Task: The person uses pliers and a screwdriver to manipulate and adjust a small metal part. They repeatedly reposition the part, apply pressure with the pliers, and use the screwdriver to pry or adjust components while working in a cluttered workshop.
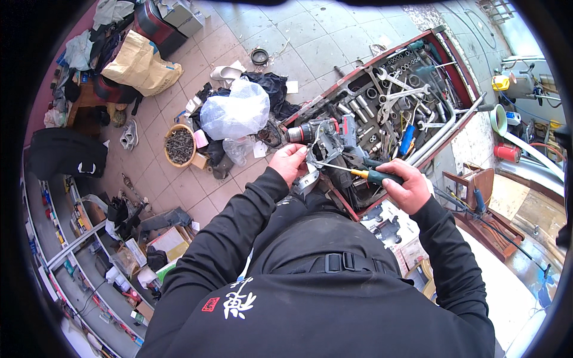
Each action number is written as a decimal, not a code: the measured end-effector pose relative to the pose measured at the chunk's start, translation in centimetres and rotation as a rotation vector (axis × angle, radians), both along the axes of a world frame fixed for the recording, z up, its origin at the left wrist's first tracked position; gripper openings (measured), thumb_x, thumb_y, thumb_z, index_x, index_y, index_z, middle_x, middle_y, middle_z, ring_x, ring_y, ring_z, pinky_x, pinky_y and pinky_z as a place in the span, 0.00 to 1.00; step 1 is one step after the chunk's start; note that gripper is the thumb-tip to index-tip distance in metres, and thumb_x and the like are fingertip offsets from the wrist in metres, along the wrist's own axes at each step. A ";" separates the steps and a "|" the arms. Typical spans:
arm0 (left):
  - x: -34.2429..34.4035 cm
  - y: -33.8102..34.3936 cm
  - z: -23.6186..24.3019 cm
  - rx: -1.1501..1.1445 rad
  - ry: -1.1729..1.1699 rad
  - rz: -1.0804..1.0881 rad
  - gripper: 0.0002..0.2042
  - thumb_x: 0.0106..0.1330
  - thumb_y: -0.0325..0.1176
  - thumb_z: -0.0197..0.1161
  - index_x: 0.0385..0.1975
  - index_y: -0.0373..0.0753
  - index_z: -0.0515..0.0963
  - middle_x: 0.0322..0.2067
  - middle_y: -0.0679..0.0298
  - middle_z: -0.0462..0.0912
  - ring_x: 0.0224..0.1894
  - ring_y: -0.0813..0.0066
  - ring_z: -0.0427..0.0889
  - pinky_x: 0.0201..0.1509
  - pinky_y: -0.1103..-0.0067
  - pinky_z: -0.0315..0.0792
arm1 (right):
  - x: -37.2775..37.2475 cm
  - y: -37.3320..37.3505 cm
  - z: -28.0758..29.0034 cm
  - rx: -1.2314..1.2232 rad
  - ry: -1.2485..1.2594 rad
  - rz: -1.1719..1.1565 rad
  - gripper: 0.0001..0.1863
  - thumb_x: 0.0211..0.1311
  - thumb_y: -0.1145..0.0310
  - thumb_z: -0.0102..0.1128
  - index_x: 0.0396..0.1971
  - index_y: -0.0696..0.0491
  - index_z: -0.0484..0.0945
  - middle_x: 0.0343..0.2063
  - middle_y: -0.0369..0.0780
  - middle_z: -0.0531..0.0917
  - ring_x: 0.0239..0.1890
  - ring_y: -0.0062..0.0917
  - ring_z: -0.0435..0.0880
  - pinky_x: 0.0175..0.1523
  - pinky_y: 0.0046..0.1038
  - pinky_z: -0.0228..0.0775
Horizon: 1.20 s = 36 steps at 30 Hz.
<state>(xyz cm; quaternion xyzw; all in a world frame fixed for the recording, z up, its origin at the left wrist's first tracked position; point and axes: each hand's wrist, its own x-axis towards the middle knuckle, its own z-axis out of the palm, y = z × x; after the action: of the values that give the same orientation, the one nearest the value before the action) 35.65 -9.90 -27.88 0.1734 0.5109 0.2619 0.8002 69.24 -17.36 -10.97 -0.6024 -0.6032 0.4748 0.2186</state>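
My right hand (407, 184) is wrapped round a screwdriver (375, 176) with a dark green and yellow handle. Its thin shaft points left, and the tip meets a grey metal machine part (327, 146) in front of my lap. At the left edge of that part my left hand (289, 163) is closed, thumb and fingers pinching its rim beside the tip. Exactly what the fingertips grip is too small to make out. Below them juts a shiny silver bracket (307, 180). Black and dark pieces lie under the screwdriver shaft.
A red tool tray (439, 45) full of wrenches (406, 94) and sockets lies ahead to the right, with a blue-handled screwdriver (407, 139). A cordless power tool (304, 132) rests by its near corner. Leftward are a basket of bolts (179, 147), plastic bags (236, 110) and shelving (77, 244).
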 end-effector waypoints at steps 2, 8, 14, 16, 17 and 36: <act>-0.1 0.0 -0.4 0.028 -0.024 -0.006 0.07 0.86 0.37 0.64 0.52 0.41 0.84 0.37 0.72 0.85 0.33 0.81 0.82 0.38 0.76 0.81 | 0.2 -0.1 -0.5 -0.087 0.054 -0.051 0.15 0.71 0.72 0.65 0.54 0.59 0.87 0.38 0.39 0.84 0.42 0.28 0.84 0.52 0.31 0.76; -0.8 0.1 -1.3 0.047 -0.041 -0.050 0.08 0.86 0.36 0.65 0.52 0.40 0.84 0.37 0.72 0.86 0.34 0.82 0.83 0.41 0.76 0.83 | 1.5 0.5 -3.1 -0.624 0.347 -0.303 0.14 0.77 0.70 0.61 0.56 0.56 0.87 0.33 0.32 0.83 0.27 0.14 0.77 0.33 0.21 0.69; -0.5 -0.1 -0.8 0.071 -0.060 -0.018 0.08 0.86 0.36 0.65 0.52 0.40 0.84 0.38 0.73 0.86 0.36 0.82 0.84 0.43 0.76 0.84 | 2.1 0.6 -4.3 -0.769 0.568 -0.465 0.14 0.78 0.69 0.58 0.55 0.57 0.85 0.31 0.34 0.83 0.19 0.14 0.73 0.23 0.20 0.61; -0.4 -0.1 -0.6 0.080 -0.060 -0.019 0.08 0.86 0.36 0.65 0.52 0.40 0.84 0.38 0.73 0.87 0.35 0.82 0.84 0.43 0.76 0.84 | 2.0 0.7 -4.2 -0.795 0.586 -0.487 0.14 0.78 0.68 0.58 0.55 0.57 0.85 0.31 0.35 0.84 0.19 0.14 0.73 0.22 0.20 0.61; -0.4 -0.1 -0.6 0.083 -0.062 -0.014 0.08 0.86 0.36 0.65 0.52 0.40 0.84 0.38 0.73 0.87 0.35 0.82 0.84 0.43 0.76 0.84 | 2.0 0.8 -4.1 -0.804 0.590 -0.499 0.14 0.79 0.68 0.58 0.54 0.58 0.85 0.31 0.36 0.85 0.18 0.14 0.73 0.22 0.20 0.61; 0.1 -0.4 -0.1 0.122 0.075 0.040 0.07 0.85 0.33 0.64 0.47 0.37 0.84 0.33 0.73 0.84 0.29 0.84 0.79 0.35 0.79 0.76 | -0.6 0.9 0.5 0.085 -0.027 0.154 0.21 0.55 0.81 0.77 0.50 0.57 0.84 0.43 0.45 0.83 0.47 0.41 0.87 0.56 0.35 0.78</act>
<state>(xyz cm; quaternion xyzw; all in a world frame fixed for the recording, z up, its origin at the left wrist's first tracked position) 35.79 -10.29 -28.00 0.2211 0.5269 0.3019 0.7631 68.66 -16.47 -10.44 -0.5506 -0.6704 0.4561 0.1987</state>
